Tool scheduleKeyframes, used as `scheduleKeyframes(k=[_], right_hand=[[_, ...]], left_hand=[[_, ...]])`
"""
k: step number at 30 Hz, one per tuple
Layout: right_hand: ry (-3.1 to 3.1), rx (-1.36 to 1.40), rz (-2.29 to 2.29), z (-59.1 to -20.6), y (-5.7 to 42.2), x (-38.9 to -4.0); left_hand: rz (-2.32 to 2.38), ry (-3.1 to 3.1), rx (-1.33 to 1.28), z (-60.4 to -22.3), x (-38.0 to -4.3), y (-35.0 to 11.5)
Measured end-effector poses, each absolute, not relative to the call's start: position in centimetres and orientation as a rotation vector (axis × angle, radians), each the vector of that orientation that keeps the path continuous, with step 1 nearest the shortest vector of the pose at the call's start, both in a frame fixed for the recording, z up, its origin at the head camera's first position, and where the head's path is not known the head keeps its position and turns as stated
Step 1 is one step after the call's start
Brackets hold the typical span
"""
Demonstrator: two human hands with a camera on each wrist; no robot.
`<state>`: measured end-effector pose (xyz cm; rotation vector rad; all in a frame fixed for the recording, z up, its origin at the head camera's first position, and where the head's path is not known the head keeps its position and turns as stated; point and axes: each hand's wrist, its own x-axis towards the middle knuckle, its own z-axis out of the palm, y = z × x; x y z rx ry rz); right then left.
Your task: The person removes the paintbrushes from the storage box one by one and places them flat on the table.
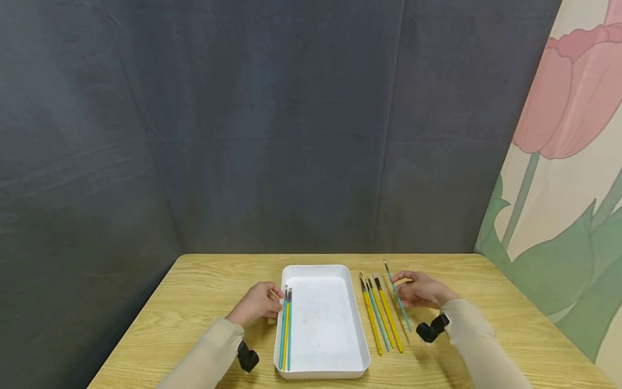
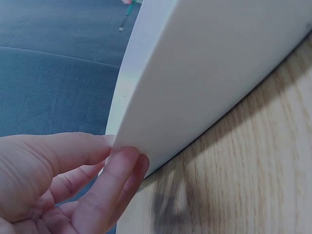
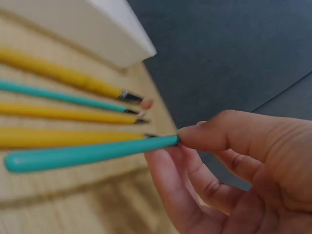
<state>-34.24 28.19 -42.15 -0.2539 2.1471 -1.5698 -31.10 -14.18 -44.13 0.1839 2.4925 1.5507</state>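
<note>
My left hand (image 1: 259, 301) pinches the left rim of a white rectangular tray (image 1: 326, 329), thumb over the edge and fingers against the outer wall in the left wrist view. Along that side inside the tray lie two teal paintbrushes and one yellow paintbrush (image 1: 285, 337), bristles pointing away. My right hand (image 1: 421, 290) holds a thin teal paintbrush (image 3: 87, 153) between thumb and fingers. Its bristles point away and its handle end toward me, above the table. Left of that hand, three yellow paintbrushes (image 1: 370, 319) and a teal paintbrush (image 1: 383, 328) lie side by side on the table.
The wooden table (image 1: 218, 273) holds the tray near its middle, with the loose brushes right beside the tray's right wall. A dark curtain (image 1: 291, 135) hangs behind the table. A wall painted with tulips (image 1: 559, 108) stands on the right.
</note>
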Motion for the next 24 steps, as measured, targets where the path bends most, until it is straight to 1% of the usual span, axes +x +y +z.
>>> scheduleKeyframes(k=[13,24], right_hand=[[2.299,-0.069,-1.503,-44.5,26.7,-34.2],[2.380,0.010,-1.431,-44.9,26.1,-34.3]], left_hand=[[1.554,2.488,0.184,-43.9,-31.0,-14.2],[1.559,2.488,0.182,-43.9,-31.0,-14.1]])
